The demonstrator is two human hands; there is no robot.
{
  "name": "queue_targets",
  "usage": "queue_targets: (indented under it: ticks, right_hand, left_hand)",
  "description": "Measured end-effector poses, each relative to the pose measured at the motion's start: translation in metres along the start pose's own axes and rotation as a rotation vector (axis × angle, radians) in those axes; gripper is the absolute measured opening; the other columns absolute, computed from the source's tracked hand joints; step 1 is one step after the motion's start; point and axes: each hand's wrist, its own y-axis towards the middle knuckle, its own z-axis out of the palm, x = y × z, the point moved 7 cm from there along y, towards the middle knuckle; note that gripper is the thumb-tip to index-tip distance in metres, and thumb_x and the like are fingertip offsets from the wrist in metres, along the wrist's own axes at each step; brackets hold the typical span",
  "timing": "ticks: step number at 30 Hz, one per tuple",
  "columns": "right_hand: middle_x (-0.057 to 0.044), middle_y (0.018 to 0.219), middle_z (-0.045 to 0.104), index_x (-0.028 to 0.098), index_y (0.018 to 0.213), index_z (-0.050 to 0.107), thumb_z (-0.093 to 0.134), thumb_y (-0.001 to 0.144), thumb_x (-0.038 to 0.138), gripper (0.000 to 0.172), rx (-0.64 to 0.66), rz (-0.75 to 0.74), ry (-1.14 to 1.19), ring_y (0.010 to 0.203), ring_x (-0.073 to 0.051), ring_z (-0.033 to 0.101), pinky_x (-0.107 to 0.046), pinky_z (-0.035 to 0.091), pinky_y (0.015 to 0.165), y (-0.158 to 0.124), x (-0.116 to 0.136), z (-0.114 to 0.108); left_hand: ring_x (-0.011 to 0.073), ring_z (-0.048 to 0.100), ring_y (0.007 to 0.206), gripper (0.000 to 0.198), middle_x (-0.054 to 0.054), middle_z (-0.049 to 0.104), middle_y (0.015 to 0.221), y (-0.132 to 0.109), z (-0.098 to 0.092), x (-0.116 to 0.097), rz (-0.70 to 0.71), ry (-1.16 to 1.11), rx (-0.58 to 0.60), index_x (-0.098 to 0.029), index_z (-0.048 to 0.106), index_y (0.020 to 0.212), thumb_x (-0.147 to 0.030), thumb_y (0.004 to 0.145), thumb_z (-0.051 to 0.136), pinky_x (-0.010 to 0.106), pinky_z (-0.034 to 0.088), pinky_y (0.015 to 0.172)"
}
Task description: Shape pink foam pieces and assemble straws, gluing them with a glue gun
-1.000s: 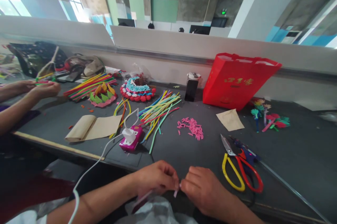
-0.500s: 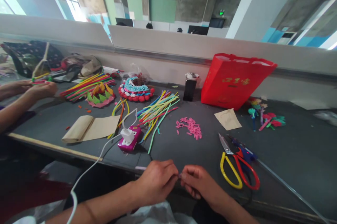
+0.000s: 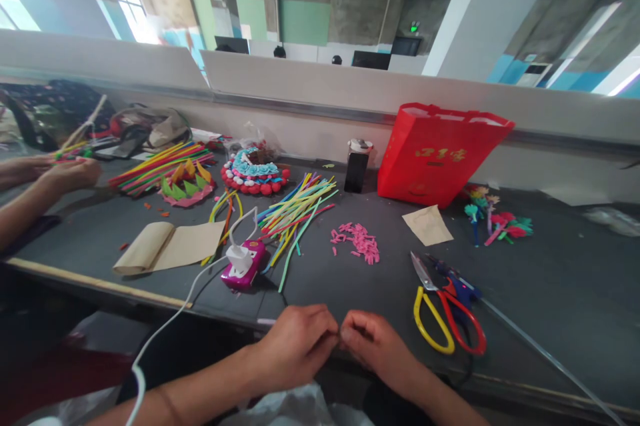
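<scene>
While the left hand [image 3: 300,345] and right hand [image 3: 377,345] all but meet left of the scissors [image 3: 428,281], each grip is drawn in, fingers curled toward the thumb; I cannot tell whether anything is clamped there. The pink pieces [image 3: 369,246] lie scattered on the worktop [image 3: 345,289], left of the scissors and beyond both hands, touching neither. Beyond the scissors, the red bag [image 3: 437,159] bears gold characters, too blurred to read.

one pair of scissors [image 3: 430,285], one glue gun [image 3: 463,289], one red bag [image 3: 441,163]
</scene>
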Motion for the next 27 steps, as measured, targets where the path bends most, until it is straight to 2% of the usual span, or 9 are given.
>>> queue_targets:
  ticks: [5,9,11,14,17,19,22,25,27]
  right_hand:
    - [-0.002,0.07,0.058,0.017,0.08,0.055,0.038,0.098,0.023,0.025,-0.125,-0.685,-0.803,0.067,-0.014,0.049,-0.027,0.034,0.062,-0.023,0.049,0.006]
    - [-0.001,0.066,0.058,0.018,0.084,0.057,0.041,0.096,0.017,0.019,-0.087,-0.944,-1.106,0.063,-0.015,0.048,-0.029,0.031,0.059,-0.035,0.053,0.018]
    - [-0.002,0.069,0.06,0.018,0.085,0.058,0.041,0.097,0.022,0.022,-0.107,-0.85,-1.005,0.065,-0.015,0.05,-0.029,0.034,0.06,-0.029,0.049,0.013]
    - [-0.001,0.07,0.06,0.019,0.084,0.058,0.04,0.097,0.044,0.034,-0.11,-0.369,-0.513,0.065,-0.013,0.053,-0.024,0.038,0.058,-0.007,0.022,-0.002]
    - [0.003,0.056,0.05,0.017,0.077,0.054,0.037,0.089,0.068,0.054,0.001,0.09,0.053,0.046,-0.008,0.043,-0.019,0.033,0.043,0.001,-0.015,0.007]
    - [0.007,0.05,0.042,0.018,0.072,0.051,0.044,0.085,0.07,0.054,0.04,0.214,0.277,0.04,-0.006,0.034,-0.017,0.025,0.038,0.001,-0.023,0.014]
    - [0.009,0.05,0.035,0.018,0.071,0.049,0.054,0.084,0.062,0.046,0.055,0.217,0.355,0.042,-0.006,0.028,-0.017,0.02,0.038,0.002,-0.019,0.014]
    - [0.006,0.055,0.041,0.017,0.071,0.052,0.049,0.091,0.054,0.042,0.002,0.006,0.072,0.049,-0.008,0.036,-0.019,0.029,0.046,0.002,0.002,0.004]
    - [0.002,0.063,0.049,0.017,0.073,0.054,0.042,0.097,0.041,0.036,-0.046,-0.27,-0.289,0.059,-0.01,0.044,-0.022,0.035,0.056,-0.003,0.025,-0.001]
  left_hand:
    - [0.007,0.038,0.048,0.014,-0.004,0.048,0.055,-0.005,0.018,0.025,-0.523,-0.779,0.228,-0.013,0.06,0.069,-0.027,0.074,0.06,0.02,0.026,0.046]
    - [0.0047,0.022,0.038,0.019,-0.007,0.039,0.047,-0.014,0.038,0.025,-0.742,-1.219,0.425,-0.013,0.058,0.065,-0.03,0.061,0.068,0.023,0.011,0.04]
    - [0.0053,0.026,0.04,0.018,-0.006,0.043,0.05,-0.011,0.033,0.028,-0.685,-1.105,0.347,-0.013,0.058,0.065,-0.03,0.064,0.065,0.022,0.016,0.041]
    - [0.0078,0.039,0.052,0.014,-0.004,0.05,0.057,-0.003,0.012,0.031,-0.499,-0.626,0.116,-0.014,0.06,0.07,-0.026,0.074,0.057,0.02,0.026,0.049]
    - [0.01,0.046,0.061,0.013,-0.001,0.056,0.067,-0.001,-0.002,0.02,-0.28,-0.253,-0.015,-0.015,0.061,0.076,-0.017,0.081,0.05,0.02,0.032,0.056]
    - [0.0111,0.049,0.063,0.017,0.002,0.058,0.073,-0.001,-0.002,0.009,-0.126,-0.121,-0.032,-0.016,0.061,0.08,-0.015,0.084,0.045,0.02,0.034,0.057]
    - [0.012,0.049,0.064,0.02,0.003,0.058,0.074,-0.001,-0.002,0.004,-0.032,-0.057,-0.025,-0.015,0.061,0.082,-0.015,0.087,0.042,0.021,0.034,0.058]
    - [0.0107,0.047,0.062,0.014,0.0,0.056,0.07,0.001,-0.002,0.016,-0.23,-0.276,0.031,-0.015,0.062,0.077,-0.018,0.082,0.05,0.021,0.033,0.057]
    - [0.0088,0.042,0.055,0.012,-0.002,0.052,0.062,-0.001,0.006,0.026,-0.425,-0.569,0.124,-0.013,0.062,0.072,-0.024,0.076,0.057,0.02,0.029,0.052]
